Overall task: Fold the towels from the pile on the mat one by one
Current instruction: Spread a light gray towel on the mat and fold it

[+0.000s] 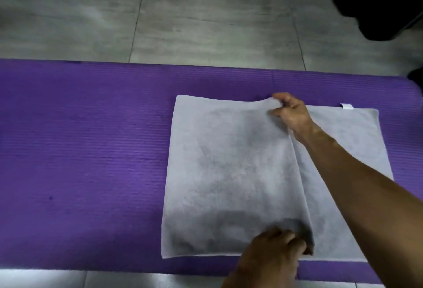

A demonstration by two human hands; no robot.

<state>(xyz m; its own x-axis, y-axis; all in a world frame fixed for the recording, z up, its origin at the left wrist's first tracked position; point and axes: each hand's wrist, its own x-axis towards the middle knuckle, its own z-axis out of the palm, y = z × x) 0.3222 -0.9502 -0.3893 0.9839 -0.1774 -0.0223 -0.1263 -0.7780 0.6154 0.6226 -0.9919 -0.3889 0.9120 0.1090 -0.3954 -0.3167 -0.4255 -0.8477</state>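
Observation:
A grey towel (pixel 229 173) lies on the purple mat (pixel 91 150), right of the middle. Its left part is folded over the rest, and the folded edge runs from the far side to the near side. My right hand (pixel 290 113) pinches the far corner of that folded layer, slightly raised off the towel. My left hand (pixel 277 248) grips the near corner of the same layer at the mat's front edge. A small white label (pixel 346 106) sticks out from the towel's far right edge. No pile of towels is in view.
Grey floor tiles (pixel 183 17) lie beyond the mat and at its near edge. A dark object (pixel 377 1) stands on the floor at the far right. The mat's left half (pixel 80 127) is bare purple foam.

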